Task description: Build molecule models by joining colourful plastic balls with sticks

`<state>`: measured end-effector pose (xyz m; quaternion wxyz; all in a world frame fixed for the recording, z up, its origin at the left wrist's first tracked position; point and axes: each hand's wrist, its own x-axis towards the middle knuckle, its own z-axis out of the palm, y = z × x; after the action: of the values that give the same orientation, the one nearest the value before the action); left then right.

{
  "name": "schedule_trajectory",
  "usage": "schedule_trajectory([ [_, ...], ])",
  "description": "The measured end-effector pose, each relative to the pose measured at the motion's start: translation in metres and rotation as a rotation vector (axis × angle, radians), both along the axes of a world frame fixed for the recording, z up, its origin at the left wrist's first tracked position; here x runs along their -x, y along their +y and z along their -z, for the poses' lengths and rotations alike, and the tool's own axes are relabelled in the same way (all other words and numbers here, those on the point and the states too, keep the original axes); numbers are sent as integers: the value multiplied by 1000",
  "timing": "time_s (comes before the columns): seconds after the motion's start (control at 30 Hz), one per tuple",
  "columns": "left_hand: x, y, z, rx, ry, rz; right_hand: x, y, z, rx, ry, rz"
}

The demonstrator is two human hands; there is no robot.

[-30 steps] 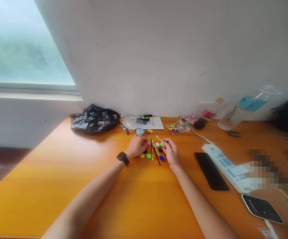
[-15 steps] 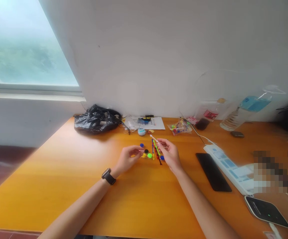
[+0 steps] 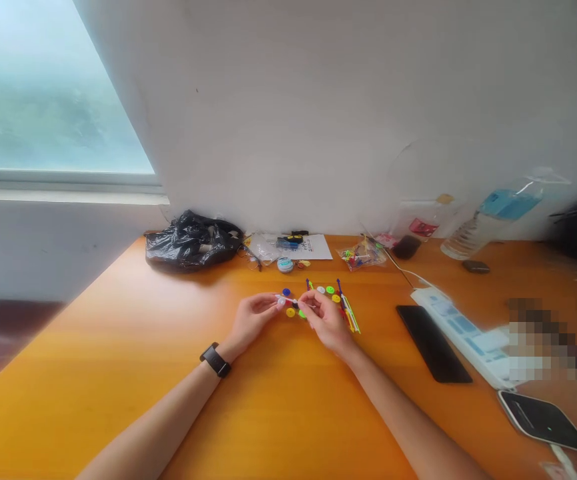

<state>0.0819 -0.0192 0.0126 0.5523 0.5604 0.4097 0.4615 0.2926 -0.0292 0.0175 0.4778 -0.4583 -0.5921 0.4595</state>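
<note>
My left hand [image 3: 252, 319] and my right hand [image 3: 322, 320] meet over the orange table [image 3: 118, 373]. Both pinch a thin white stick [image 3: 291, 302] between them; the left fingertips also hold a small white disc on its end. Small coloured plastic discs [image 3: 329, 291] in blue, green, yellow and white lie just beyond my fingers. A bundle of coloured sticks [image 3: 348, 310] lies to the right of my right hand. A black watch [image 3: 215, 360] is on my left wrist.
A black plastic bag [image 3: 191, 241] sits at the back left by the wall. Papers [image 3: 313, 247], a small bag of coloured parts [image 3: 363, 256] and a water bottle [image 3: 488, 220] line the back. A black phone [image 3: 433, 343], a white power strip [image 3: 461, 333] and another phone [image 3: 543, 420] lie right.
My hands have come together; the right hand moved left with the white stick and the left hand now pinches its other end with a disc. The coloured sticks now lie right of my right hand.
</note>
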Motion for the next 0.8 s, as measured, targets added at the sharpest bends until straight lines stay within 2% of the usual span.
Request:
schedule_trajectory([
  [0.17, 2, -1, 4, 27, -66, 3, 8, -4, 4, -42, -43, -25],
  [0.33, 0, -4, 2, -28, 10, 48, 11, -6, 3, -57, -63, -30],
  [0.8, 2, -6, -1, -38, 54, 84, 13, -16, 0, -274, -268, -28],
])
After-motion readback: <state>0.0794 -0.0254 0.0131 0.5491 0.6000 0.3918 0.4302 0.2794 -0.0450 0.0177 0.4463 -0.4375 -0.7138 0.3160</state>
